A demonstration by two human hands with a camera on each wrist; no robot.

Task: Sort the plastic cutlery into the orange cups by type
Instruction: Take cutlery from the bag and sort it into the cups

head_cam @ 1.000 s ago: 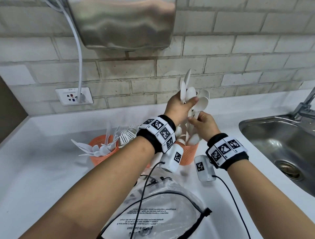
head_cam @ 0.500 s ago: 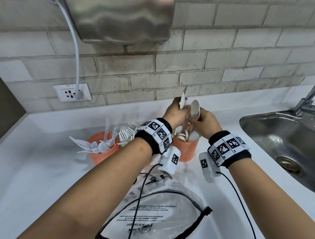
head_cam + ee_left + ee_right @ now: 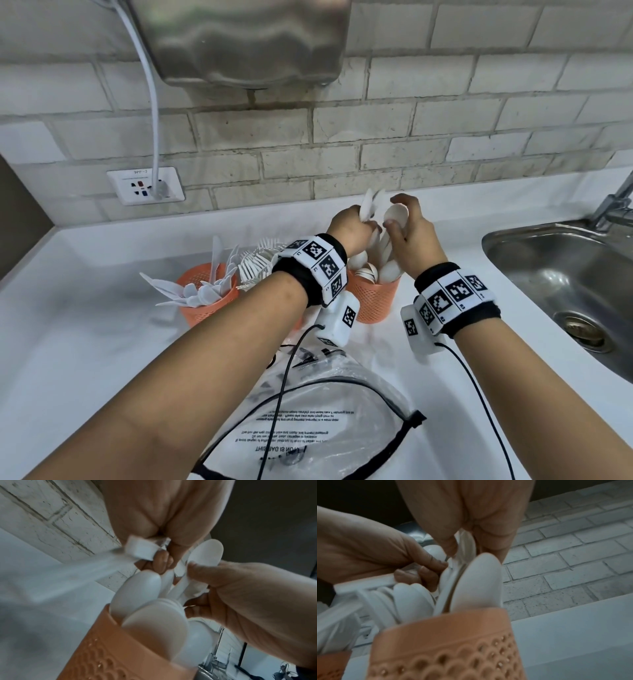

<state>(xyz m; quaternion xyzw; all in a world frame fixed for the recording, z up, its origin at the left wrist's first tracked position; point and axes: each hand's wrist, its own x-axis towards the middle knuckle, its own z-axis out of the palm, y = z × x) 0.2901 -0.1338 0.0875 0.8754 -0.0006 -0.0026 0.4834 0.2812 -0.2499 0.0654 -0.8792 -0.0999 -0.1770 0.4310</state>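
While both hands worked right above the spoon cup (image 3: pixel 373 301), the sort looked close to finished. The left hand (image 3: pixel 349 228) was clenched round a few white cutlery pieces (image 3: pixel 370 205) whose tips stuck up at 12 o'clock from the fist; the type was too blurred to tell. The right hand (image 3: pixel 411 233) pinched a spoon (image 3: pixel 397 214) by the neck, bowl up, handle pointing down into that cup. In the left wrist view the spoon cup (image 3: pixel 130 654) was already packed with spoon bowls (image 3: pixel 137 592), and the held handles ran down among them.

Done so far, as a judgement: three orange cups held sorted cutlery. The knife cup (image 3: pixel 209 298) stood at 9 o'clock from the hands with knives (image 3: pixel 195 291) fanned out of it. The forks (image 3: pixel 257 262) showed between it and the left wrist, their cup mostly hidden behind the arm. The spoon cup sat at 6 o'clock under the hands.

Left to do: drop the spoon in, then place whatever the left grip carried in its proper cup. No loose cutlery showed on the bench (image 3: pixel 85 342). A clear plastic bag (image 3: pixel 308 421) lay at 6 o'clock near the viewer; I couldn't tell whether any cutlery was inside. The sink (image 3: pixel 565 274) sat at 3 o'clock.
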